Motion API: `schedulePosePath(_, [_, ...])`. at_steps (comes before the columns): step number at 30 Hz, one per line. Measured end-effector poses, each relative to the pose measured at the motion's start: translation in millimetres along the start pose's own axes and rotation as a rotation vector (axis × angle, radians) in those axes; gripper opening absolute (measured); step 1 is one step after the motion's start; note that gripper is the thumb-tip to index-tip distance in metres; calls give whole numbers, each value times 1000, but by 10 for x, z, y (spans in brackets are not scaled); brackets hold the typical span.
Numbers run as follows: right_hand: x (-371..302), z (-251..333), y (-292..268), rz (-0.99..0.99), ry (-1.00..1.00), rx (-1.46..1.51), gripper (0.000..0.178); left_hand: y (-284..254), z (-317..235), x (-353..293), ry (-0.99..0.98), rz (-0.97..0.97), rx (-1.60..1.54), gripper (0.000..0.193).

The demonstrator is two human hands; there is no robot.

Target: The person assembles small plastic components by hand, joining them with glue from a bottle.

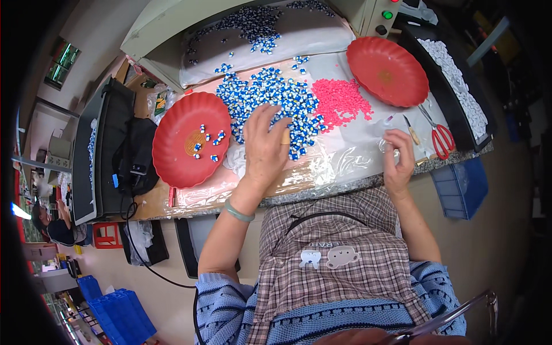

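A wide spread of small blue-and-white pieces (270, 92) covers the middle of the work surface. My left hand (265, 144) rests over its near edge, palm down, fingers apart, with a yellow cover on one finger. To the right, my right hand (399, 161) has its fingers curled, tips close to a small clear bottle (381, 127) with a purple tip. Something small and clear may be at those fingertips; I cannot make it out. Bright pink pieces (342, 103) lie in a heap beside the blue ones. Several blue-and-white pieces sit in the left red scalloped dish (178, 164).
Another red dish (388, 63) stands at the back right. Red-handled scissors (443, 141) and a small knife (411, 129) lie right of my right hand. A dark tray of white pieces (460, 86) borders the right side. Behind, a pale machine housing (167, 34) arches over more pieces.
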State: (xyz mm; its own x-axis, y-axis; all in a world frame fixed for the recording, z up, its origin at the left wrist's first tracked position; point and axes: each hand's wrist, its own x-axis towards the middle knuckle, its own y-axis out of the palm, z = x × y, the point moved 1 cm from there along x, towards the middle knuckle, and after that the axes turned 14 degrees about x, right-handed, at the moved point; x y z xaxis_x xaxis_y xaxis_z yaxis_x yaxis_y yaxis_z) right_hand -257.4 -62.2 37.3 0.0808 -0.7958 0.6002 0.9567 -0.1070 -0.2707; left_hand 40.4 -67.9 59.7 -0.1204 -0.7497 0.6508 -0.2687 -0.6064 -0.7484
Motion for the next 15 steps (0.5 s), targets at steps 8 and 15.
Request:
schedulePosePath(8, [135, -228, -29, -145, 156, -168, 47, 482, -445, 211, 276, 139, -77, 23])
schedulePosePath(15, [248, -340, 12, 33, 181, -261, 47, 546, -438, 279, 289, 192, -35, 18])
